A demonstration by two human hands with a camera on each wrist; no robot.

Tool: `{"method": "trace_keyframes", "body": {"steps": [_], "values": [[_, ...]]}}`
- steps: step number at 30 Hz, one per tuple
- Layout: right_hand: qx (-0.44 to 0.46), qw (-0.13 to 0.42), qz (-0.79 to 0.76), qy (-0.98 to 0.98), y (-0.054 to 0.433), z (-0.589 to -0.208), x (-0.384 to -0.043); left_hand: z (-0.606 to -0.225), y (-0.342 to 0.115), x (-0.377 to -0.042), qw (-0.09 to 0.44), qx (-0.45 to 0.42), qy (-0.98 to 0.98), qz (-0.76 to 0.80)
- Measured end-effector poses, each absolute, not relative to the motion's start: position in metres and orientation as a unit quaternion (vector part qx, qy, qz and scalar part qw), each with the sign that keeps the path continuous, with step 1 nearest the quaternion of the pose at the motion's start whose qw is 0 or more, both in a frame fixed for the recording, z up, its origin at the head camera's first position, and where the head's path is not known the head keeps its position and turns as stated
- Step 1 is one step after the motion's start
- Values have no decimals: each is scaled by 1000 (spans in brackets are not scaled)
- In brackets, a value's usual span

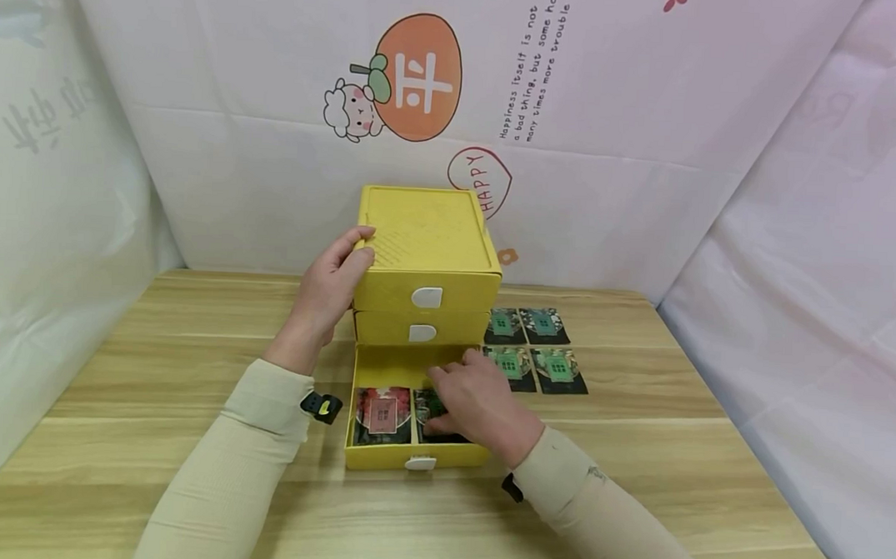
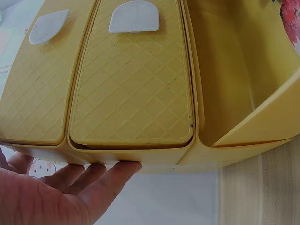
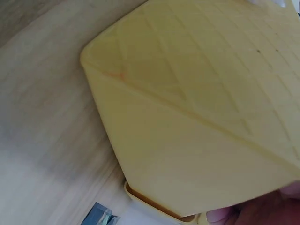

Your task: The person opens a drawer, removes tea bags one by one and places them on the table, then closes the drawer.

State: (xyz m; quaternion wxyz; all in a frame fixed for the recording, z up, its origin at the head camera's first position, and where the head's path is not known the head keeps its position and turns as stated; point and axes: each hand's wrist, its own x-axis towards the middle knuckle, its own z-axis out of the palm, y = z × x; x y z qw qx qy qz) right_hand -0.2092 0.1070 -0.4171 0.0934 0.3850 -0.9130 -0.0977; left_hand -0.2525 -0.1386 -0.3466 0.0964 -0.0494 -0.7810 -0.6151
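Note:
A yellow drawer box (image 1: pixel 429 229) with three stacked drawers stands on the table. Its bottom drawer (image 1: pixel 376 457) is pulled out toward me. My left hand (image 1: pixel 329 281) rests against the box's left side near the top, its fingers laid along the wall in the left wrist view. Inside the open drawer lie a red-and-black packet (image 1: pixel 384 414) on the left and a dark green packet (image 1: pixel 422 405) on the right. Over the green packet is my right hand (image 1: pixel 483 402), fingers and thumb spread apart. In the right wrist view, the drawer front hides most of that hand.
Several green-and-black packets (image 1: pixel 559 366) lie flat in two rows on the wooden table (image 1: pixel 673 456), just right of the box. White tabs (image 1: pixel 427 297) mark the drawer fronts. A printed white cloth (image 1: pixel 571 201) hangs behind and along both sides.

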Motion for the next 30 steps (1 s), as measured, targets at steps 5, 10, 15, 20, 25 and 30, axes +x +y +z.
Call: {"method": "trace_keyframes", "body": {"steps": [5,10,15,20,25,30], "values": [[379,85,-111,-915,106,-420,-211,-345,-138,-252,93,-46,-781,-616],[371,78,-113,-918,106,-420,-211,-345,-138,-251,91,-46,-781,-616],[365,74,-110,-922,105,-421,-211,-346,-139,-251,93,-49,-782,-614],[359,69,-104,-925,105,-422,-210,-346,-139,-251,95,-50,-782,-614],[357,80,-108,-925,105,-423,-209,-347,-139,-252,97,-49,-781,-615],[361,101,-112,-920,106,-423,-209,-347,-139,-252,98,-52,-780,-615]]}}
